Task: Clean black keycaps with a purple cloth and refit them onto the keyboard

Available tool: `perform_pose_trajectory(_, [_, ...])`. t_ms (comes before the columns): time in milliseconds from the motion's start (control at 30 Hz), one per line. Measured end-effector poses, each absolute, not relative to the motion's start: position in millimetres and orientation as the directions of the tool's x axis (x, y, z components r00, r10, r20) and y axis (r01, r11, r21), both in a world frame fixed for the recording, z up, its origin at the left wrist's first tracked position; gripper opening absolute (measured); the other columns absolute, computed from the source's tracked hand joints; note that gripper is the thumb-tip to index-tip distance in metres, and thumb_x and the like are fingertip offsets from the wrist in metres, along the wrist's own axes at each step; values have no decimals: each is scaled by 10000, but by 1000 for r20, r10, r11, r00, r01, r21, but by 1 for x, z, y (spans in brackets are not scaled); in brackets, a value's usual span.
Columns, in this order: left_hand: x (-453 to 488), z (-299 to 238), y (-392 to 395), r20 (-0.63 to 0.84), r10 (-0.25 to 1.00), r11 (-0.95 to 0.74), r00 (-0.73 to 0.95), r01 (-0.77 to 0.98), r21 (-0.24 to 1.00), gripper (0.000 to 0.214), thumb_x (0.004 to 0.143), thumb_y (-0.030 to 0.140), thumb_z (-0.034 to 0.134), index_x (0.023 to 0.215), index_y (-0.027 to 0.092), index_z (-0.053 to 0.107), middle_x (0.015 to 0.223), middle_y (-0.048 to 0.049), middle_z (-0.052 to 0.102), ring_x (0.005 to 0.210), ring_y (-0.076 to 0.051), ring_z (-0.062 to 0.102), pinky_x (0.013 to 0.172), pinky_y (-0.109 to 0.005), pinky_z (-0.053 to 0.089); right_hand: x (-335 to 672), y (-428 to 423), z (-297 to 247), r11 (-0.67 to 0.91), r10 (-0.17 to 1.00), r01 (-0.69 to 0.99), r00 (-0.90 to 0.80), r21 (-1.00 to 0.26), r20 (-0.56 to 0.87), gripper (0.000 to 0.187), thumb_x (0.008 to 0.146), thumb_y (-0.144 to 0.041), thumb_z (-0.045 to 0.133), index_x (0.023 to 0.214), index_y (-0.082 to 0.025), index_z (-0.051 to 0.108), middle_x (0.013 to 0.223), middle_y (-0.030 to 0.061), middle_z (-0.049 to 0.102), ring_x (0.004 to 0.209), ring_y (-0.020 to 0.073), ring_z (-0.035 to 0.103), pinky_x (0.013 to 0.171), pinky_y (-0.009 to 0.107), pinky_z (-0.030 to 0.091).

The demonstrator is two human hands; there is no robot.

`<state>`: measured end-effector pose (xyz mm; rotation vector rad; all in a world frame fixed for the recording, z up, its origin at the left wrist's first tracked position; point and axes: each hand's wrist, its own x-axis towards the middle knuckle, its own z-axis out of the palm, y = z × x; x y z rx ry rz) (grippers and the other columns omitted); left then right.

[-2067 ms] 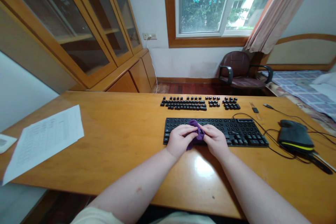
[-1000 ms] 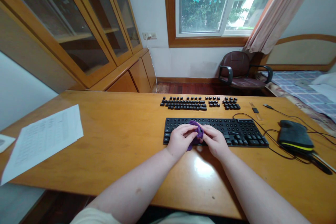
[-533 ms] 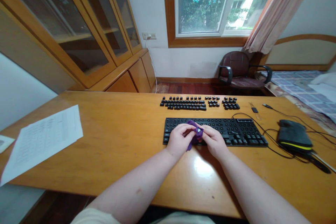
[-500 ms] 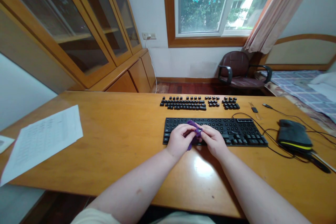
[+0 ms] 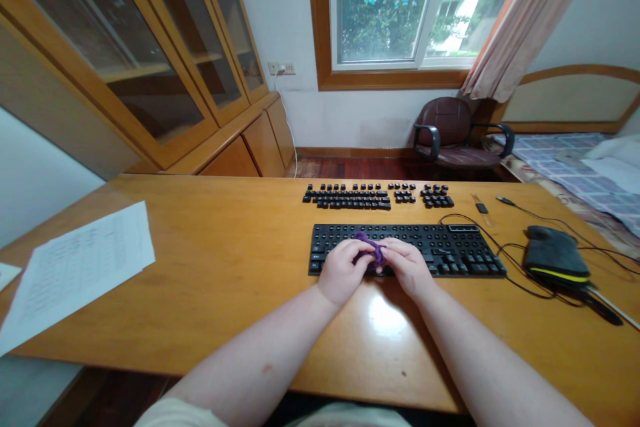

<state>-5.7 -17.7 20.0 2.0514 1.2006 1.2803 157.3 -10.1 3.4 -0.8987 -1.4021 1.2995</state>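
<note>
Both hands meet over the near-middle of a black keyboard (image 5: 467,255), many of whose keycaps are off. My left hand (image 5: 344,269) is closed, its thumb and fingers pinching a bunched purple cloth (image 5: 379,255). From the other side my right hand (image 5: 409,267) grips the same cloth with its fingertips. Whatever the cloth may be wrapped around is hidden by its folds and my fingers. Behind the keyboard, loose black keycaps (image 5: 353,199) lie in rows on the wooden desk (image 5: 225,260).
Printed sheets of paper (image 5: 85,267) lie at the left. On the right are a dark grey pouch-like item (image 5: 556,255) with a yellow stripe, black cables and a USB plug (image 5: 505,200). A small black object (image 5: 481,208) sits near the far edge. Beyond stands an office chair (image 5: 447,130).
The purple cloth is bunched tighter between my fingertips, and a small pale spot seen in it before is covered. Its lower hanging end no longer shows. The view has shifted slightly.
</note>
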Motion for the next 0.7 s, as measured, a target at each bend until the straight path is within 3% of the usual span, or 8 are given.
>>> perform_pose_trajectory(233, [-7,16,-16,515,831,-553,210,406,727,138,738,68,585,772,192,633,822,-11,672,826,-140,610,797,-279,497,154,-13,10,190,969,17,-163,-982,185,220,688,-351,696,860,-217,726,754,30,593,552,113,539,496,254,496])
perform_pose_trajectory(467, [-9,15,-15,466,863,-503,193,402,765,118,748,82,575,755,192,618,810,-6,659,816,-138,604,785,-282,493,157,-9,3,132,960,-69,-238,-989,145,264,790,-387,582,903,-187,712,795,49,604,551,117,561,523,261,487])
perform_pose_trajectory(600, [-10,13,-14,451,878,-475,161,404,782,101,761,102,555,774,187,606,832,-17,647,827,-149,604,785,-303,499,155,-9,2,90,956,-153,-264,-984,128,316,796,-410,565,981,-182,682,870,57,596,598,120,568,590,282,512])
perform_pose_trajectory(700, [-10,11,-12,431,892,-449,138,398,800,92,763,106,550,784,182,598,838,-24,638,844,-159,602,792,-316,503,153,-10,6,97,957,-117,-262,-988,125,287,772,-377,607,994,-211,680,889,42,577,640,120,579,639,292,520])
